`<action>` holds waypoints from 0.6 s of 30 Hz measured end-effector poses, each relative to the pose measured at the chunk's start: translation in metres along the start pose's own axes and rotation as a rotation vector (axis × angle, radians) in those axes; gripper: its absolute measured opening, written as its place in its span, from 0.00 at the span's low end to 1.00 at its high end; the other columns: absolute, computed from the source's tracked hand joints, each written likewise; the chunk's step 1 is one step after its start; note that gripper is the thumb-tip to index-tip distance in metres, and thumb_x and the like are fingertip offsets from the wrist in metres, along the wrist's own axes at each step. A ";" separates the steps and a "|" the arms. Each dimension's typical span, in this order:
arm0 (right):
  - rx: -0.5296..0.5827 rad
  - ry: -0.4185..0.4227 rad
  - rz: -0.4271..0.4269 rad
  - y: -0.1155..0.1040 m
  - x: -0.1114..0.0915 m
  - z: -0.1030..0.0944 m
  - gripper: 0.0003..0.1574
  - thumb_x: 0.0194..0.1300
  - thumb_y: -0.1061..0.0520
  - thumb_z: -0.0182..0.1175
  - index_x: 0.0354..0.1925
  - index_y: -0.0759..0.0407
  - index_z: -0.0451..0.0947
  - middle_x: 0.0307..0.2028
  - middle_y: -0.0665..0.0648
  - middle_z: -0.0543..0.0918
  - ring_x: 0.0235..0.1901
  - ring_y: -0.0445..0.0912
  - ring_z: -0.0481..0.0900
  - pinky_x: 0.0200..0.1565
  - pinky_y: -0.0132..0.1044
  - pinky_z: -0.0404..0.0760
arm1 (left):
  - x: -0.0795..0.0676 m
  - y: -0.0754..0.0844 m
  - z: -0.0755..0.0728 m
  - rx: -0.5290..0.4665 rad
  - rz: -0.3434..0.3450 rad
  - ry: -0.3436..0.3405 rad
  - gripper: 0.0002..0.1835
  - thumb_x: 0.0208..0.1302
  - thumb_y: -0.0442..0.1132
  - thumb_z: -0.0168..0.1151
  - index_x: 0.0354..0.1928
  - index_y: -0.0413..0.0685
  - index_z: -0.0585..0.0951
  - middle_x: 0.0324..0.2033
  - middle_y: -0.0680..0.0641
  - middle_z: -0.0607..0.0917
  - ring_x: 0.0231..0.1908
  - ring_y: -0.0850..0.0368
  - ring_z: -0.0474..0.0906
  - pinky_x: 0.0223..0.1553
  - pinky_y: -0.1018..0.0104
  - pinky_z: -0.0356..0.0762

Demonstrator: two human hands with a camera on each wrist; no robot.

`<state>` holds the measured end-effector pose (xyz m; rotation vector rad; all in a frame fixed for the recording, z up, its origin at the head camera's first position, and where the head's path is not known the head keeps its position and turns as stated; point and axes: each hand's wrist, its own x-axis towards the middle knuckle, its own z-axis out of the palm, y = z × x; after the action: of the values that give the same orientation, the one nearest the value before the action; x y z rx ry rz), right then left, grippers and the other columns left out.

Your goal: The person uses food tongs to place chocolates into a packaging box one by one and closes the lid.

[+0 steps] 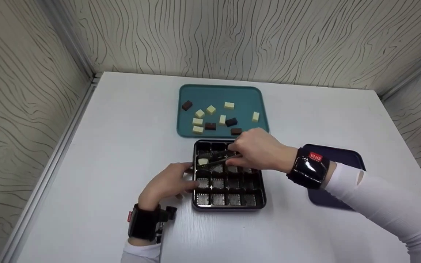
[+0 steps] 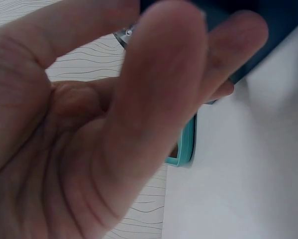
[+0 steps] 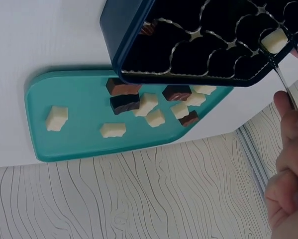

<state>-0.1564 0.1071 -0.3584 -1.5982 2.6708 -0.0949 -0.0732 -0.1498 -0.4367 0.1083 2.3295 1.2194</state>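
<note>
Likely mid-placement. Right hand (image 1: 256, 149) curled round slim metal tongs (image 3: 281, 79); their tips flank a cream-white block (image 1: 203, 161), left of the fingertips, at a far-left cell of the dark gridded box (image 1: 228, 209). Seating unclear. Next: lower, ease tongs apart. Left hand (image 1: 168, 180): fingers extended against box's left side, gripping nothing.

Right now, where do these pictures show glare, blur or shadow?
Head view: white glare on the right wristband; left wrist view: the left hand looms close and soft, a faint shadow on the table beyond; right wrist view: bright glints along the dividers of the box.
</note>
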 end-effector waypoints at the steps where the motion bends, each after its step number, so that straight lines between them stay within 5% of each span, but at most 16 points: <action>1: 0.001 -0.005 0.003 0.000 0.000 -0.001 0.32 0.67 0.42 0.71 0.17 0.50 0.65 0.14 0.42 0.60 0.16 0.35 0.59 0.21 0.26 0.52 | 0.000 0.000 0.000 0.000 -0.003 0.001 0.29 0.66 0.40 0.70 0.68 0.43 0.78 0.44 0.44 0.90 0.27 0.54 0.87 0.25 0.66 0.82; 6: 0.012 -0.014 0.012 0.004 0.000 -0.006 0.34 0.67 0.41 0.71 0.17 0.50 0.63 0.15 0.41 0.55 0.16 0.35 0.56 0.21 0.27 0.49 | 0.002 0.000 0.001 0.006 -0.005 0.001 0.30 0.67 0.40 0.70 0.70 0.42 0.77 0.45 0.43 0.90 0.28 0.54 0.87 0.25 0.66 0.82; 10: 0.038 0.003 0.071 0.013 -0.005 -0.014 0.29 0.68 0.41 0.70 0.18 0.53 0.71 0.15 0.42 0.57 0.16 0.35 0.56 0.22 0.29 0.53 | 0.002 0.000 0.001 0.017 -0.004 0.000 0.30 0.67 0.41 0.70 0.70 0.41 0.77 0.44 0.43 0.90 0.27 0.54 0.87 0.26 0.66 0.82; 13: 0.023 0.046 0.138 0.025 -0.011 -0.018 0.24 0.68 0.41 0.70 0.23 0.54 0.80 0.13 0.43 0.65 0.16 0.36 0.62 0.21 0.33 0.62 | 0.002 0.000 0.001 0.019 -0.005 0.001 0.31 0.67 0.41 0.70 0.70 0.40 0.76 0.46 0.42 0.90 0.27 0.54 0.87 0.26 0.66 0.81; 18: -0.004 0.092 0.279 0.050 -0.023 -0.018 0.24 0.67 0.41 0.71 0.23 0.55 0.81 0.14 0.50 0.77 0.16 0.41 0.71 0.21 0.37 0.69 | 0.001 0.000 0.000 0.008 -0.009 -0.002 0.31 0.67 0.41 0.70 0.70 0.40 0.76 0.47 0.42 0.89 0.28 0.54 0.87 0.26 0.66 0.82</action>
<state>-0.1905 0.1514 -0.3444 -1.2336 2.9339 -0.1592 -0.0742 -0.1490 -0.4374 0.1019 2.3314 1.2050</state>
